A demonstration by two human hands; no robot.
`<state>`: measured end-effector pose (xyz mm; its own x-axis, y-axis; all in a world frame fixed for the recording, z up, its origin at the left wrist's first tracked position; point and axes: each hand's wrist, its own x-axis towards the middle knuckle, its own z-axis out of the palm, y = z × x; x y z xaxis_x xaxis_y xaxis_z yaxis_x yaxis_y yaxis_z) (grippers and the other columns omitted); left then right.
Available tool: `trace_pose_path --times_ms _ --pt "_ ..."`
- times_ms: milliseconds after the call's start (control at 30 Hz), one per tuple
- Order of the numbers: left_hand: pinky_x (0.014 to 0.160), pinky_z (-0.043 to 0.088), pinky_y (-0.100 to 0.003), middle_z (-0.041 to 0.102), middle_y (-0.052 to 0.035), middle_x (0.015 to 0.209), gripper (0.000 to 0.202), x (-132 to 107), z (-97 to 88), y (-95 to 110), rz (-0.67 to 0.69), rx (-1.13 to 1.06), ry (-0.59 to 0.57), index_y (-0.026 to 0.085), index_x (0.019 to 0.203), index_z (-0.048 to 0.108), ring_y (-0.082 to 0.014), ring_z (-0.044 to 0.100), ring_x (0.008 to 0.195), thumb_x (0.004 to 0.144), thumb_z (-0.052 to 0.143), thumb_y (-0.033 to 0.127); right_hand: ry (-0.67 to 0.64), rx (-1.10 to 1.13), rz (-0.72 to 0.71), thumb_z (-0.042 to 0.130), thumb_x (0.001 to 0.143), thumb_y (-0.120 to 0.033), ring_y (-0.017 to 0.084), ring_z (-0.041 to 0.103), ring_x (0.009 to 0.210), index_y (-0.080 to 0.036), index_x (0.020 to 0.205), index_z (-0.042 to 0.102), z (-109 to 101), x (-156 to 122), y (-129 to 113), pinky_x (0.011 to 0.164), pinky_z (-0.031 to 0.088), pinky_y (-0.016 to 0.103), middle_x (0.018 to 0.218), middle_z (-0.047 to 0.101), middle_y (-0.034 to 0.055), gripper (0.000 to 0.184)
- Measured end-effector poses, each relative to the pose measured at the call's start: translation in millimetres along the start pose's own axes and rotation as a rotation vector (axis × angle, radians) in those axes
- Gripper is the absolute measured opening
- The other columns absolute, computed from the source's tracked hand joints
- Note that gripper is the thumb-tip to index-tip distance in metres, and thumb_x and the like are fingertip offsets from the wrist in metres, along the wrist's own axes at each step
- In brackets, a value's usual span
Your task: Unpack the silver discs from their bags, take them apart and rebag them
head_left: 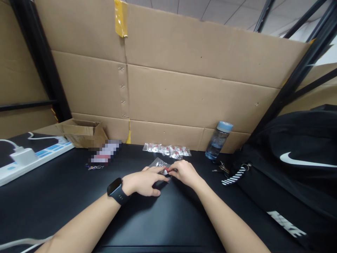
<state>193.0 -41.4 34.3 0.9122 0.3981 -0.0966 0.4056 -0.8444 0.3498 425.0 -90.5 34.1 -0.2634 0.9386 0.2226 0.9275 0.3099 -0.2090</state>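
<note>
A clear plastic bag [158, 162] lies on the black tabletop in front of me. My left hand [147, 180] rests on its near left part, fingers stretched and apart, with a dark watch on the wrist. My right hand [184, 172] is closed in a pinch at the bag's right side, on a small red item [166, 170] with a shiny part. Its exact kind is too small to make out, and fingers partly cover it. Beyond both hands, several small clear packets [166, 150] with red and silvery contents lie in a row.
A lidded water bottle [217, 140] and keys [223, 168] are to the right, beside a black bag [292, 175]. On the left are a white power strip [50, 154], an open cardboard box [84, 133] and a blurred card [106, 153]. A cardboard wall [168, 88] stands behind.
</note>
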Motion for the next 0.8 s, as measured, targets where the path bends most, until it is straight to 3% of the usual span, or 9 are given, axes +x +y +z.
trace_pose_path --times_ms 167,400,567,700,800 --pt "0.118 0.02 -0.06 0.015 -0.0038 0.165 0.067 2 -1.6 2 0.023 -0.026 -0.005 0.042 0.142 0.047 -0.033 0.018 0.151 0.08 0.069 0.038 0.047 0.02 0.045 0.074 0.084 -0.033 0.017 0.068 0.081 -0.029 0.089 0.072 8 4 0 0.065 0.04 0.024 0.087 0.075 -0.0023 0.007" --pt "0.117 0.022 -0.059 0.013 -0.0031 0.166 0.066 3 -0.7 -2 0.047 -0.011 0.004 0.042 0.141 0.049 -0.0335 0.015 0.151 0.079 0.071 0.038 0.194 -0.121 0.041 0.078 0.074 -0.055 0.019 0.064 0.084 -0.023 0.088 0.064 18 14 5 0.067 0.038 0.026 0.09 0.069 0.0022 0.037" --pt "0.119 0.018 -0.058 0.017 -0.0021 0.165 0.057 6 -3.5 -6 0.057 -0.015 0.03 0.041 0.134 0.057 -0.0337 0.017 0.151 0.079 0.072 0.04 0.247 -0.212 0.077 0.073 0.079 -0.055 0.024 0.064 0.092 -0.022 0.098 0.063 24 20 0 0.075 0.041 0.03 0.1 0.067 0.0071 0.04" --pt "0.117 0.019 -0.061 0.015 0.0045 0.165 0.049 6 -4.9 -7 0.031 -0.014 0.048 0.046 0.126 0.063 -0.0362 0.015 0.15 0.078 0.073 0.041 0.192 -0.164 0.15 0.065 0.085 -0.056 0.023 0.065 0.089 -0.023 0.109 0.06 20 17 -4 0.069 0.041 0.029 0.11 0.066 0.0079 0.041" --pt "0.113 0.021 -0.065 0.009 0.0093 0.166 0.044 4 -4.9 -8 -0.053 0.013 0.065 0.051 0.121 0.064 -0.0401 0.02 0.147 0.078 0.072 0.044 0.094 -0.052 0.046 0.064 0.087 -0.051 0.02 0.065 0.091 -0.027 0.115 0.056 13 12 -1 0.066 0.04 0.026 0.112 0.065 0.0038 0.038"
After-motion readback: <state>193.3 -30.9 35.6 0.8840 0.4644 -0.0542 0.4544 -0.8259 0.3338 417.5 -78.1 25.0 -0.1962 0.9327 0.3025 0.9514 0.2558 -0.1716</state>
